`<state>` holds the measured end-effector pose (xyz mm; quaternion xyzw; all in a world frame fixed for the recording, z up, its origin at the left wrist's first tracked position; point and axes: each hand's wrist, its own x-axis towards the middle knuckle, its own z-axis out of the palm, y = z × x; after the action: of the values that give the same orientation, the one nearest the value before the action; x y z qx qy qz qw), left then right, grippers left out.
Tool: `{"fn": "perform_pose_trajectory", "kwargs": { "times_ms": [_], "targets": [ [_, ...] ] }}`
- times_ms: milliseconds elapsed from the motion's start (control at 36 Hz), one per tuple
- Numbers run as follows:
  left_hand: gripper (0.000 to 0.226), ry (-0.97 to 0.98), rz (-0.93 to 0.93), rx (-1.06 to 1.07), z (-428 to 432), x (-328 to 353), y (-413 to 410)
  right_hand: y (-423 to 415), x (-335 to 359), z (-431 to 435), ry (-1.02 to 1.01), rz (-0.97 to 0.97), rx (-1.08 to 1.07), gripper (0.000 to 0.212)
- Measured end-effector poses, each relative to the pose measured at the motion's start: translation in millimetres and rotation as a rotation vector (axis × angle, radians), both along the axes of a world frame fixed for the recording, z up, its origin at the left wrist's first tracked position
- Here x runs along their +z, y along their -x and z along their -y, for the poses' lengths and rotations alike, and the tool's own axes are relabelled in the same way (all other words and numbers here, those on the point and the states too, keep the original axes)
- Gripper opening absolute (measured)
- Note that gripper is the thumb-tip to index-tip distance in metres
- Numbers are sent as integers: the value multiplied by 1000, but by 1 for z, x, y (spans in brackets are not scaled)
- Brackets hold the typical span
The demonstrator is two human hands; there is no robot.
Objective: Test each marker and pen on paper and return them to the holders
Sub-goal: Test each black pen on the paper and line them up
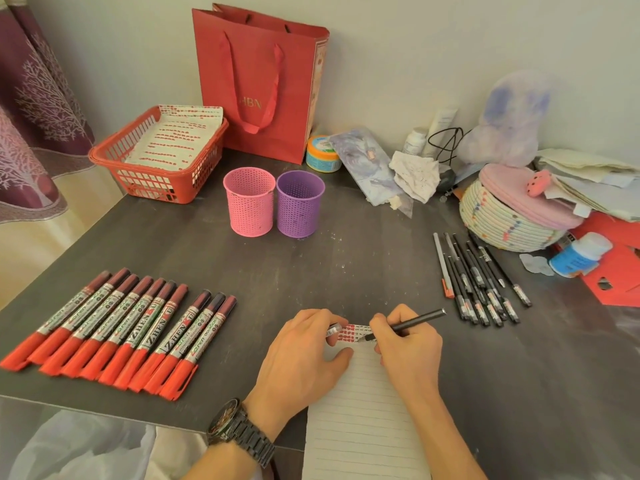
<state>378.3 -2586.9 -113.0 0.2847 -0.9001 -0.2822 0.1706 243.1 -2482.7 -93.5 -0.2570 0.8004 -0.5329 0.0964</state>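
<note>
A lined sheet of paper [360,420] lies at the table's near edge, with red scribble marks along its top. My right hand [405,344] grips a black pen [419,320], tip down on the paper's top edge. My left hand [304,351] rests flat on the paper and pinches a clear pen cap [333,329] between its fingers. Several red markers [114,330] lie in a row at the left. A bunch of black pens [481,282] lies at the right. A pink holder [249,206] and a purple holder [299,207] stand side by side behind the paper.
A red basket [162,187] with marked sheets sits at the back left, beside a red gift bag [259,84]. Clutter fills the back right: a woven bowl [502,223], bottles, papers, a blue jar [575,254]. A curtain hangs at the left.
</note>
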Motion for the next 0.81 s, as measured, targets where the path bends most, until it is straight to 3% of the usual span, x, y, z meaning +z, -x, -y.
{"fn": "perform_pose_trajectory", "kwargs": {
  "times_ms": [417,583,806],
  "targets": [
    [28,21,3,3,0,3,-1,2,-1,-1,16,62,-28,30],
    [29,-30,47,6,-2,8,0,2,8,-4,231,134,-139,40],
    [36,-39,-14,-20,-3,13,-4,-5,15,-32,417,277,-23,29]
  ]
}}
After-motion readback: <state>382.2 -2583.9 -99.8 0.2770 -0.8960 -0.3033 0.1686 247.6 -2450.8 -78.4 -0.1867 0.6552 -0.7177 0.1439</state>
